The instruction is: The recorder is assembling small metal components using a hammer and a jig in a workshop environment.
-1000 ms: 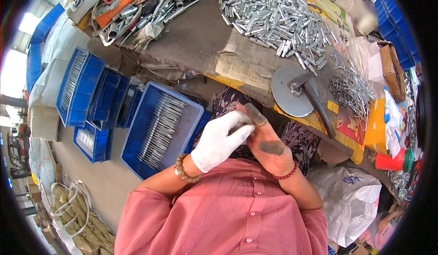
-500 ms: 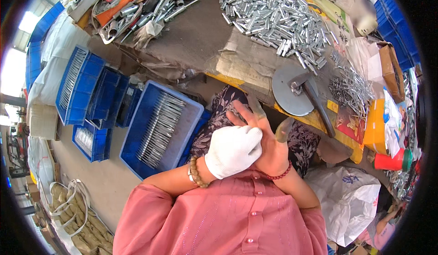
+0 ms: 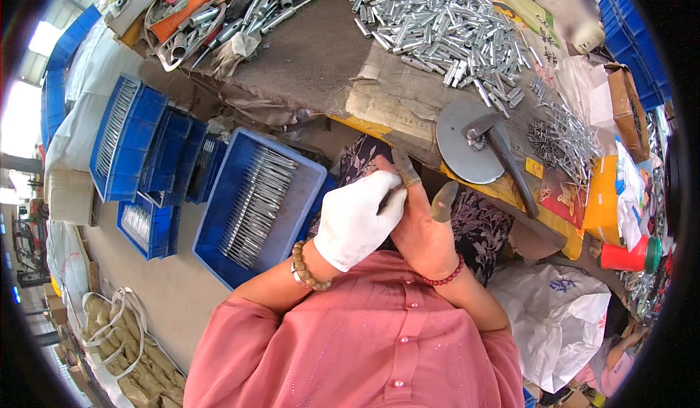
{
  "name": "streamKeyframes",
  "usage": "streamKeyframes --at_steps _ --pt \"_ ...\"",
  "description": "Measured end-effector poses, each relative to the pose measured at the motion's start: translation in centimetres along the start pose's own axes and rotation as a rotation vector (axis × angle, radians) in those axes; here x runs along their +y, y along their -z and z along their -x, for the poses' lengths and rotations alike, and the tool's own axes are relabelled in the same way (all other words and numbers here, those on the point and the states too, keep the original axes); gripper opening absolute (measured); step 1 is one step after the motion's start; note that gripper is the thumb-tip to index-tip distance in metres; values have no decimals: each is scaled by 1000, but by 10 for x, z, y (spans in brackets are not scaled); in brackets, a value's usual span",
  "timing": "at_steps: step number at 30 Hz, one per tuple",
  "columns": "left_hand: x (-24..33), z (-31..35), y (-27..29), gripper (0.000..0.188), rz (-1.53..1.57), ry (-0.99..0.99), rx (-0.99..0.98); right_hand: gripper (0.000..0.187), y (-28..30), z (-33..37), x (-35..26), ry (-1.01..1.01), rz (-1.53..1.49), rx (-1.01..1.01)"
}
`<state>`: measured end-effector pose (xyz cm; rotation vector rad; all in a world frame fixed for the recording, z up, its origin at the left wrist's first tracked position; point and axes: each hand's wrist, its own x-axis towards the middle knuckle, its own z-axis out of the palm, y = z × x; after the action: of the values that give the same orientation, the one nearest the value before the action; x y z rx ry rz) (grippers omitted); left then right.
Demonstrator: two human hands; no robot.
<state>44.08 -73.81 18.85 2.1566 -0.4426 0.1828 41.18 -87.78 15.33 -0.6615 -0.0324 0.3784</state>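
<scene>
My left hand (image 3: 359,220), in a white knit glove, has its fingers curled in a pinch against the middle fingers of my right hand. What the pinch holds is hidden. My right hand (image 3: 426,239) is bare, palm up, with its fingers stretched out. Grey-green finger covers sit on its thumb (image 3: 443,201) and index finger (image 3: 405,166). Both hands are above my lap, over dark flower-patterned trousers (image 3: 477,222). Ahead on the bench a hammer (image 3: 509,167) rests across a round grey metal disc (image 3: 461,144).
Short silver metal tubes (image 3: 445,29) are heaped on the bench, with thin metal pins (image 3: 565,145) at its right. A blue bin (image 3: 286,226) of silver rods stands to my left, near stacked blue bins (image 3: 125,145). Tools (image 3: 248,14) crowd the far left. A white sack (image 3: 550,317) lies at right.
My gloved left hand has shifted slightly left and up along the right hand's fingers. More of the right palm shows. The bench things have stayed put.
</scene>
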Motion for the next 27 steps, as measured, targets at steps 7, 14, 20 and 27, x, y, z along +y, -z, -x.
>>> streamKeyframes --at_steps 7,14,20,27 --pt "0 1 1 7 -94 -56 -74 116 -7 5 -4 19 199 15" --pt "4 5 -3 8 -8 -181 -39 116 0 8 -5 182 440 -33" --pt "9 10 -10 12 -38 -229 20 97 4 14 1 113 -60 -149" --pt "8 8 -10 13 -142 -192 -11 85 4 9 5 77 -271 -123"
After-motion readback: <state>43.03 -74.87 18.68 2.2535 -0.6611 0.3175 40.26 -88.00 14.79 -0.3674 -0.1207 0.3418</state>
